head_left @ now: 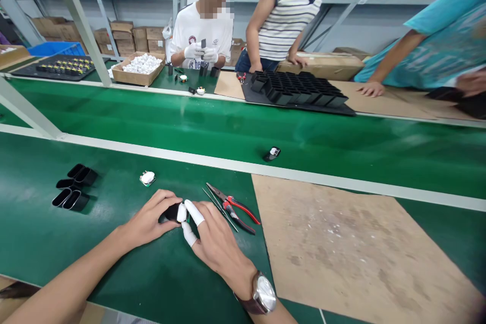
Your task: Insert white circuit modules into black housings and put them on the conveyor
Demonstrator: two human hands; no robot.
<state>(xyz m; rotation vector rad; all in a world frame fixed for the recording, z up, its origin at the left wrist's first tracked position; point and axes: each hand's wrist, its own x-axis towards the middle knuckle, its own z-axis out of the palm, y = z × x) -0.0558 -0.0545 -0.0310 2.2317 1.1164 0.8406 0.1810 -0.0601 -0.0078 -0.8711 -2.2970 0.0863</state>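
Note:
Between thumb and fingers, my left hand [154, 216] grips a black plastic housing [172, 212] lying on its side just above the green bench. My right hand [212, 235], with white finger cots on thumb and forefinger, pinches a small circuit board with a white pad [182, 212] at the housing's open end. How far the board sits inside is hidden by the fingers. A similar white-padded board [147, 177] lies farther up the bench. Several empty black housings [76, 187] stand to the left. Red-and-black pliers [233, 207] and thin metal tweezers [216, 202] lie right of my hands.
A stained cardboard sheet [353, 243] covers the bench at right. Beyond a pale rail [163, 153], a green conveyor belt [152, 116] carries one black unit [272, 153]. Across it, several people work near a box of white parts [132, 78] and black housings [298, 88].

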